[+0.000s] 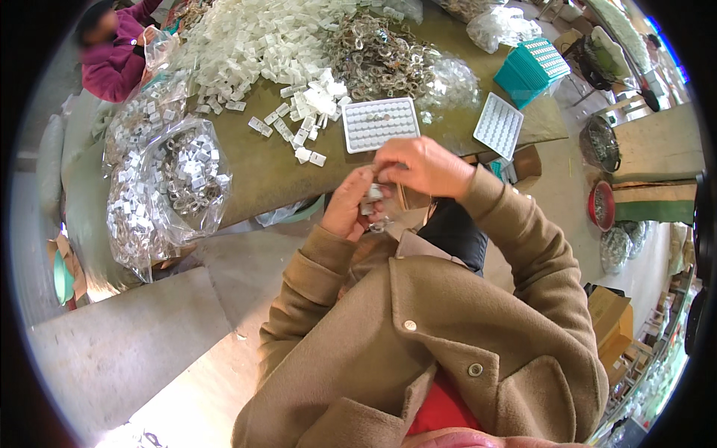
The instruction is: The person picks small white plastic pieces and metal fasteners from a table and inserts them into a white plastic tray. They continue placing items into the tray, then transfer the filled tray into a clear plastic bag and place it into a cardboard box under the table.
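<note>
My left hand (347,205) holds a small white plastic piece (373,194) with a metal ring hanging below it. My right hand (418,166) is closed over the top of that same piece, fingers pinching it. Both hands are held close to my chest above my tan coat. Just beyond them a white compartment tray (379,123) lies on the olive table (261,168), holding a few pieces. A large heap of white plastic pieces (254,41) and a heap of metal rings (377,60) cover the far part of the table.
Clear bags of mixed parts (168,187) hang at the table's left edge. A second white tray (498,125) and teal baskets (532,69) lie at the right. Another person in a magenta top (112,52) sits at the far left. A red bowl (601,205) stands on the floor.
</note>
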Tool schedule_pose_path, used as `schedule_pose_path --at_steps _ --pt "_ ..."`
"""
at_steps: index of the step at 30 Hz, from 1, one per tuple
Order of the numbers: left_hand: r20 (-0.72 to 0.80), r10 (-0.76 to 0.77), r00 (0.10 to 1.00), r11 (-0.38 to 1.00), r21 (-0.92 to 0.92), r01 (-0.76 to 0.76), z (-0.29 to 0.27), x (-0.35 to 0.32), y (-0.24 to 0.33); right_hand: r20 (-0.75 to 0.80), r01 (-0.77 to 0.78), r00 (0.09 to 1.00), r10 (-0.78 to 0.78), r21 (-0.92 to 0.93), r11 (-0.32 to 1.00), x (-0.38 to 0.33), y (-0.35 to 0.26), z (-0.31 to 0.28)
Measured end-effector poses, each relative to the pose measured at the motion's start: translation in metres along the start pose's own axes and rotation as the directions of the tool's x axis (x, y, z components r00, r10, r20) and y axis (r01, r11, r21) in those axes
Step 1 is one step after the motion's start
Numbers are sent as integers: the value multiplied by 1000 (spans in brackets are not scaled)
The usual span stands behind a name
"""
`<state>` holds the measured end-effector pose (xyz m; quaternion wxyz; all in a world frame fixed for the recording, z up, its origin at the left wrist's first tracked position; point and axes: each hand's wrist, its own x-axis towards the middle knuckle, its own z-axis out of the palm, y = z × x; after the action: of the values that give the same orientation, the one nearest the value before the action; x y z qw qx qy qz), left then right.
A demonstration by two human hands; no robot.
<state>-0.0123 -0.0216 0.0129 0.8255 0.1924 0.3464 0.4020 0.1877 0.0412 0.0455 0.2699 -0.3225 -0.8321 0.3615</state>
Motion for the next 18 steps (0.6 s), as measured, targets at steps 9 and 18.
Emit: schedule_pose_path --at_steps 9,18 --pt "36 915 402 100 945 -312 -73 -52 141 -227 -278 951 211 -325 904 81 45 -55" --pt "-20 998 53 41 903 -428 -82 -21 124 -135 -147 988 77 -649 746 156 70 -3"
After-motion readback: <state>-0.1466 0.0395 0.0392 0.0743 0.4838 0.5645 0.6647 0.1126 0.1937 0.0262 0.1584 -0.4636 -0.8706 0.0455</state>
